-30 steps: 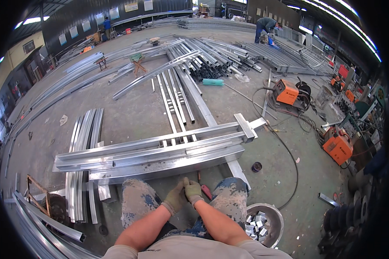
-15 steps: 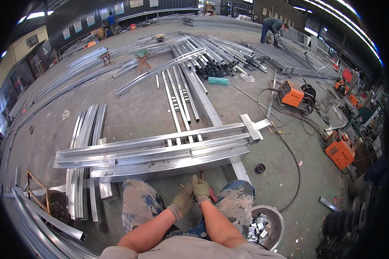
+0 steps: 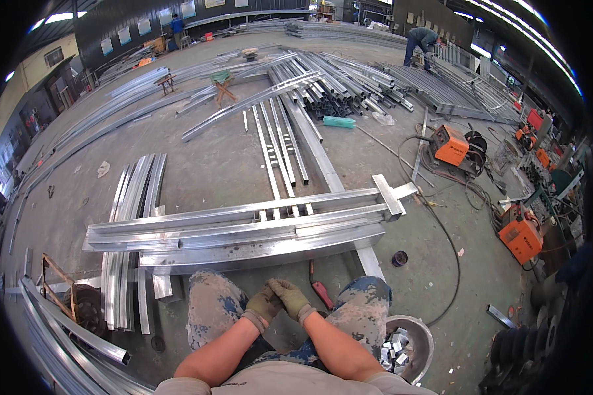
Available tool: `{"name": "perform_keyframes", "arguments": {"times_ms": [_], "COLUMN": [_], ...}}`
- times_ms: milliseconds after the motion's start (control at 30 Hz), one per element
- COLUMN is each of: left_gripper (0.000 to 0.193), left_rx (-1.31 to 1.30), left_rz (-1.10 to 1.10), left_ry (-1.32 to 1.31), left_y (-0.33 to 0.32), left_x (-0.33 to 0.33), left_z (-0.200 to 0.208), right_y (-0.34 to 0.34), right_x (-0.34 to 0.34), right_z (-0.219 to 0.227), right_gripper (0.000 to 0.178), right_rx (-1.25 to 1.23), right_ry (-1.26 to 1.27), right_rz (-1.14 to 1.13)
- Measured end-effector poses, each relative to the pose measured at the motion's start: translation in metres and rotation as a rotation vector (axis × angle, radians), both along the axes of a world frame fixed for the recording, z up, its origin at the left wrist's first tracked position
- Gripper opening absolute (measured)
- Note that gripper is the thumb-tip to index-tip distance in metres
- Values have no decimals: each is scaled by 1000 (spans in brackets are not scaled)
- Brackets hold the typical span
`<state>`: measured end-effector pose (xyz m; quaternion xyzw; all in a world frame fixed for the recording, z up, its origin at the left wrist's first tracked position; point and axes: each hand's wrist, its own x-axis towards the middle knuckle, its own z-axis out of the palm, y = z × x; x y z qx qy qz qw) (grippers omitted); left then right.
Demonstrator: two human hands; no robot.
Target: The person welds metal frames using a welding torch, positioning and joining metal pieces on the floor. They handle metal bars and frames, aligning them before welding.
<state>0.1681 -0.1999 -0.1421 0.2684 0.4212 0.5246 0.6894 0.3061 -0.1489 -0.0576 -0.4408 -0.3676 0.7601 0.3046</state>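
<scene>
My two hands, in dull olive-yellow work gloves, are together between my knees. My left hand (image 3: 263,305) has its fingers curled in against the right one. My right hand (image 3: 292,298) is closed, bent over toward the left. Whatever the fingers hold, if anything, is hidden. Just right of my right hand, a welding torch (image 3: 322,295) with a red handle and a thin bent neck stands beside my right knee, touched by neither hand. Ahead of my knees lies a stack of shiny metal profiles (image 3: 244,253), with a short crosspiece (image 3: 389,195) at its right end.
A metal bowl (image 3: 427,342) of small cut pieces sits by my right knee. Orange welding machines (image 3: 449,145) and cables are to the right, near a small dark can (image 3: 399,258). Long profiles (image 3: 135,217) lie at left. Another person (image 3: 420,45) bends over work at far right.
Both hands have drawn back toward me and come closer together, uncovering the welding torch. The view has shifted slightly.
</scene>
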Motion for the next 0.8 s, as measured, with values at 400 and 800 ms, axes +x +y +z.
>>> {"name": "perform_keyframes", "arguments": {"times_ms": [400,800], "left_gripper": [54,56], "left_rx": [-213,224], "left_rz": [-32,-248], "left_ry": [146,1385], "left_y": [8,7], "left_x": [22,41], "left_z": [-2,11], "right_y": [1,5], "right_x": [9,5], "right_z": [-8,-42], "right_gripper": [37,43], "right_rx": [-204,-28], "right_ry": [-39,-253], "right_rz": [-121,-363]}}
